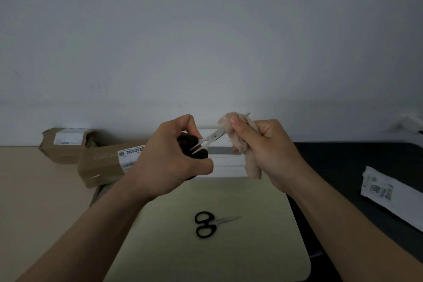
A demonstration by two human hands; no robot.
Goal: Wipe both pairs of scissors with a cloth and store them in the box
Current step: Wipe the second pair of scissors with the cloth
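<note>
**Wiping one pair's blades above the mat**

Curling tight, the left fingers (197, 165) are gripping the black handles of the held scissors (207, 141), whose blades are standing slightly apart and pointing up to the right. The right thumb (235, 122) and fingers are pinching the pink cloth (243, 144) around the blade ends, and one tip is poking out past the cloth's top edge. The left hand (169, 160) and right hand (271, 151) are hovering close together in the air, above the far edge of the pale mat (240, 254).

The second scissors (209, 224) are lying flat near the mat's middle, blades closed and pointing right, well apart from both hands, with bare mat showing on every side. The white box (225, 163) is sitting just behind the hands at the mat's far edge, against the wall (206, 41).

Two cardboard parcels (100, 165) are crowding the left rear corner on the beige tabletop (34, 201), the nearer one touching the mat's corner. A black surface (343, 162) is bordering the mat's right edge, carrying a white packet (389, 194) far to the right.
</note>
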